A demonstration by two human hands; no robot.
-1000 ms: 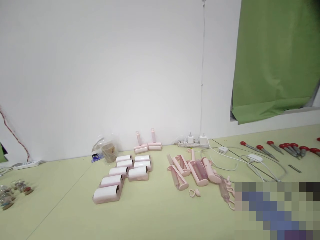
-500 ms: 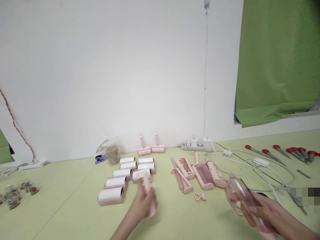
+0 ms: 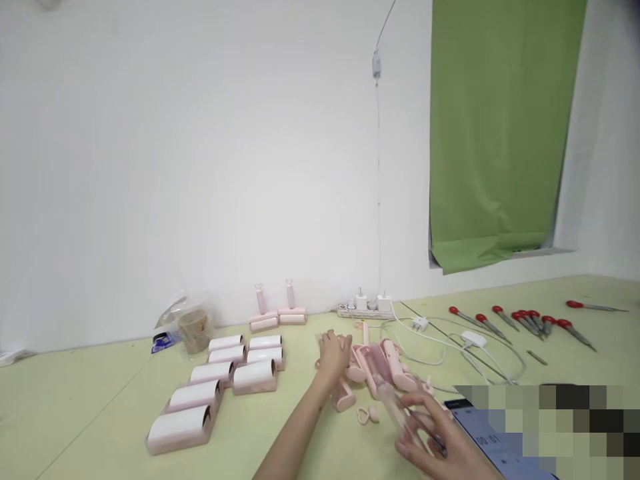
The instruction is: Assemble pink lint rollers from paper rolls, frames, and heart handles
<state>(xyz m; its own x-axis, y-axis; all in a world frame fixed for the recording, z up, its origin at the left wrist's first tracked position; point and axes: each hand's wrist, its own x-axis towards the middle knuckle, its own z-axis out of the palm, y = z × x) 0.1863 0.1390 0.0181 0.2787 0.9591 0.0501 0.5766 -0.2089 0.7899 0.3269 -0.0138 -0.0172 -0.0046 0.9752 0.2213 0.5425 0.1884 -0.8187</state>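
My left hand (image 3: 334,353) reaches forward into a pile of pink lint-roller frames (image 3: 373,360) and its fingers curl around one frame (image 3: 343,398) at the pile's left side. Nearer to me, my right hand (image 3: 434,439) grips a clear pinkish roller cover (image 3: 396,411), held tilted just above the table. A small pink heart-shaped piece (image 3: 367,415) lies between the two hands.
White refill rolls in pink holders (image 3: 215,380) lie in two rows on the left. Two assembled rollers (image 3: 277,312) stand by the wall beside a bagged cup (image 3: 193,329). A power strip (image 3: 365,308), white cables (image 3: 465,343) and red-handled screwdrivers (image 3: 520,321) lie right. A green cloth (image 3: 495,127) hangs above.
The view swung right and up. My left hand moved from the refill rolls to the pile of pink frames. My right hand, still on the clear cover, came closer to the middle.
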